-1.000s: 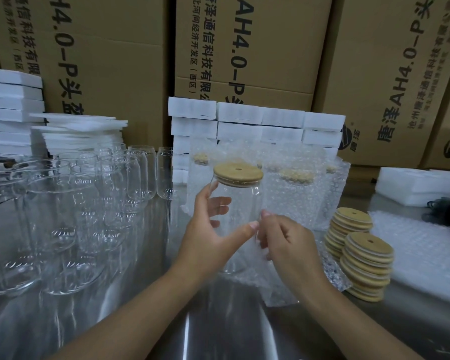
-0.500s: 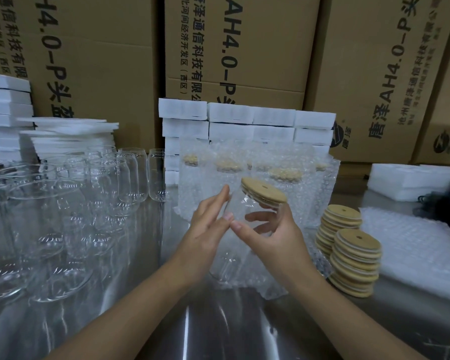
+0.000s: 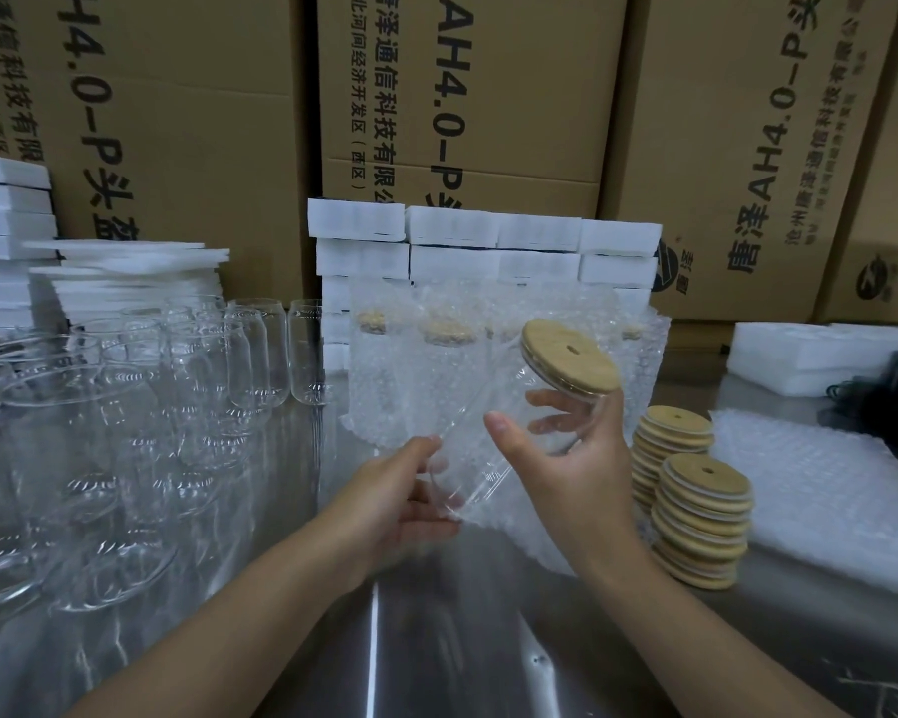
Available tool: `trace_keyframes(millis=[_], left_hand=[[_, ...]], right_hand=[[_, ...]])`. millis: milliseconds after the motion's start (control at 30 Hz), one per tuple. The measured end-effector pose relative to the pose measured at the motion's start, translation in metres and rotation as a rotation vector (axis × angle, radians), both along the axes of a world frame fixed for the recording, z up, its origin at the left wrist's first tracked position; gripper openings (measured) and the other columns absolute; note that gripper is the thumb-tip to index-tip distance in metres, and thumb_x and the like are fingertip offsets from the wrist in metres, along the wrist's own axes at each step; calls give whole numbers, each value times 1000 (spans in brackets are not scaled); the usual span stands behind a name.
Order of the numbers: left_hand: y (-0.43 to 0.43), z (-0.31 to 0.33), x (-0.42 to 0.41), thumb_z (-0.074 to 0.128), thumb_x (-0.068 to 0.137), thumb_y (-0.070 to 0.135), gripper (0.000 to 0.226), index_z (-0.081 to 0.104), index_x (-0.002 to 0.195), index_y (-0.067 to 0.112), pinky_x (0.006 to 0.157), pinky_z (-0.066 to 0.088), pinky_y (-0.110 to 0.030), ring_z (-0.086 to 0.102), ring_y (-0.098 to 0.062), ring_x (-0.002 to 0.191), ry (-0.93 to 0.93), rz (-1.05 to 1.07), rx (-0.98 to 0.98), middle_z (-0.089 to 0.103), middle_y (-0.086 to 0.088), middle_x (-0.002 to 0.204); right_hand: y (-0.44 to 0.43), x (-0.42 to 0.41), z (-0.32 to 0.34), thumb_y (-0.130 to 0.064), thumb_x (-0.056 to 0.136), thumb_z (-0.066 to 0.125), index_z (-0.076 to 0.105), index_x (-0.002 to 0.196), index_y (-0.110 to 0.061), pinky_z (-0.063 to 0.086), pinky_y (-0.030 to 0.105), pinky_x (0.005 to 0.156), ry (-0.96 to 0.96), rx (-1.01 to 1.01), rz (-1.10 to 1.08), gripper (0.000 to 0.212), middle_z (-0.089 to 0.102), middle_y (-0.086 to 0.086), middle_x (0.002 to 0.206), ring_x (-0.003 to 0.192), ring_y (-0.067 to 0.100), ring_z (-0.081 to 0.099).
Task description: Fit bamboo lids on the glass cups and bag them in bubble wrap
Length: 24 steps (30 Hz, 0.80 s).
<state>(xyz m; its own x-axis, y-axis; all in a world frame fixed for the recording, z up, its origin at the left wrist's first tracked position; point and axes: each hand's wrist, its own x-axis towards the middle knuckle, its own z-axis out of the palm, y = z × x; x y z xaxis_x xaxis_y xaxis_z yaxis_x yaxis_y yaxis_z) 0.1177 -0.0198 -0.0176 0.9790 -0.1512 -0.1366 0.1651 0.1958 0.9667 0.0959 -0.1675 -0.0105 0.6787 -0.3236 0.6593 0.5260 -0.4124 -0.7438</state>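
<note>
A clear glass cup (image 3: 493, 437) with a bamboo lid (image 3: 568, 357) on it is tilted, its lid end up and to the right. My right hand (image 3: 566, 469) grips the cup's upper body just under the lid. My left hand (image 3: 400, 505) is at the cup's base, fingers on the mouth of a bubble wrap bag (image 3: 504, 520) lying under the cup. Two stacks of loose bamboo lids (image 3: 701, 515) stand right of my right hand. Several bare glass cups (image 3: 177, 386) fill the left of the table.
Several bagged, lidded cups (image 3: 436, 365) stand behind my hands. White foam blocks (image 3: 488, 241) are stacked behind them, foam sheets (image 3: 125, 272) at the left. A pile of bubble wrap bags (image 3: 820, 479) lies at the right. Cardboard boxes (image 3: 462, 95) wall the back. The table (image 3: 462, 640) is steel.
The cup was upright in my left hand; my right hand has taken its upper body and tilted it, lid to the right. My left hand has dropped to the base and bag.
</note>
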Motion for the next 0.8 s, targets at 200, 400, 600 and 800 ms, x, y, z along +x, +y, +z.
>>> trace_keyframes(millis=[200,400,600,800], left_hand=[[2,-4,3,55,97,29,24,72,93,12,49,55,-25,53,-9,43,-123,57,116,52,5,47],[2,-6,7,64,91,17,24,72,74,1,55,49,-25,51,-8,43,-325,274,181,53,3,49],[6,4,-3,76,77,38,37,66,112,34,96,45,-30,64,2,106,-557,81,-4,74,11,104],[0,-17,-7,84,53,59,129,-16,133,71,107,14,-12,1,20,139,-921,-156,654,-5,44,150]], right_hand=[[-1,0,0,-75,51,65,36,103,-51,49,25,71,-4,-31,-12,64,52,-34,103,89,-3,57],[0,1,-3,-76,49,64,37,110,-42,41,13,68,18,-79,-16,74,55,-23,101,90,-4,54],[3,0,-5,-75,50,65,39,102,-48,38,7,68,38,-54,43,65,56,-20,102,90,-5,50],[2,0,-5,-76,52,63,41,101,-47,39,14,69,43,46,102,61,57,-18,100,79,-3,51]])
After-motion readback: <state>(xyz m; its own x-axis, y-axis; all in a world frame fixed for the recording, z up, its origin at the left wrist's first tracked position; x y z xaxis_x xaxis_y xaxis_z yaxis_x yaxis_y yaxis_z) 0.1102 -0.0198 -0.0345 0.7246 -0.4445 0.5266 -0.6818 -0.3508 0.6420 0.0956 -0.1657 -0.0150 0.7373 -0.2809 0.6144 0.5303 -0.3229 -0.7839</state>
